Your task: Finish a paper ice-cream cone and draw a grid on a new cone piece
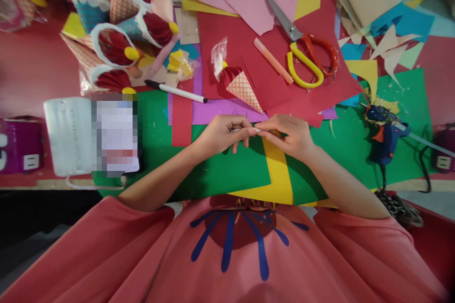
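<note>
My left hand (227, 133) and my right hand (293, 136) meet over the green sheet (227, 170). Thumbs and fingers of both are pinched together around a small whitish piece (256, 130). Most of it is hidden by the fingers, so its kind cannot be made out. Just beyond the fingertips lies a small checkered paper cone (245, 91) with pleated red paper and a yellow tip at its top end. A red paper strip (181, 125) rests left of my left hand.
Scissors (294, 33) and a peach stick (273, 60) lie on red paper. A marker (177, 91) is at left, near a phone (117, 135). Finished-looking cones (113, 45) crowd the back left. A glue gun (386, 137) with its cable sits at right, beside paper scraps (391, 49).
</note>
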`<state>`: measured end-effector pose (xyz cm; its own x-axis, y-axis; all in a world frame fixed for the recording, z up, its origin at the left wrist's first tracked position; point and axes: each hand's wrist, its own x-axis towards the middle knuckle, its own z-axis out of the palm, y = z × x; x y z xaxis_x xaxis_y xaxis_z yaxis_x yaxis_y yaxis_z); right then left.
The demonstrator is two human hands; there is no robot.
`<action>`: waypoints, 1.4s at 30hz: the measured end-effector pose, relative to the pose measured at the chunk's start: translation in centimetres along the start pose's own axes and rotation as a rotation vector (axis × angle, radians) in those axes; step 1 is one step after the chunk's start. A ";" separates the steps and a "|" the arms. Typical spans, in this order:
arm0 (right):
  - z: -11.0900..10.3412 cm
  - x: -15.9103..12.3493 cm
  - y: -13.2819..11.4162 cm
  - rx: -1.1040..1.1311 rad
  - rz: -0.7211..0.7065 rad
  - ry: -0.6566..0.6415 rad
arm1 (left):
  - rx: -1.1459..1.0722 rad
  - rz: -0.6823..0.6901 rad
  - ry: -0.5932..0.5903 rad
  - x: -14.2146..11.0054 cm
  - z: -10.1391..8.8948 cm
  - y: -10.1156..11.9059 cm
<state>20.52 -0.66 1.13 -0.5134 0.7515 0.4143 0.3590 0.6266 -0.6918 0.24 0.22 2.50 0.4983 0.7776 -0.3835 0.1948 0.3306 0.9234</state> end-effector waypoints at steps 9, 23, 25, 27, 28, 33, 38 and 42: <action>-0.6 0.0 0.2 0.041 0.071 -0.026 | 0.048 0.104 0.073 -0.2 0.0 -0.3; -0.2 0.2 0.4 0.013 -0.065 0.006 | 0.184 0.160 0.009 -0.3 -0.1 -0.4; -0.2 0.2 0.4 0.014 -0.060 0.008 | 0.161 0.163 0.028 -0.3 -0.1 -0.5; -0.2 0.2 0.4 0.017 -0.056 0.001 | 0.153 0.142 0.038 -0.3 0.0 -0.4; -0.3 0.2 0.4 0.020 -0.060 -0.004 | 0.154 0.126 0.036 -0.3 0.0 -0.4; -0.4 0.3 0.3 0.026 -0.085 -0.009 | 0.145 0.131 0.017 -0.3 0.1 -0.1; -0.5 0.3 0.1 0.000 -0.064 0.022 | 0.127 0.174 0.005 -0.2 -0.1 -0.5; -0.6 0.1 0.1 -0.007 0.012 0.019 | 0.111 0.191 0.009 -0.1 -0.2 -0.7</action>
<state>20.96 -0.34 1.46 -0.4943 0.7626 0.4173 0.3706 0.6190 -0.6924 -0.15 0.04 1.89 0.5272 0.8257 -0.2008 0.1895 0.1161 0.9750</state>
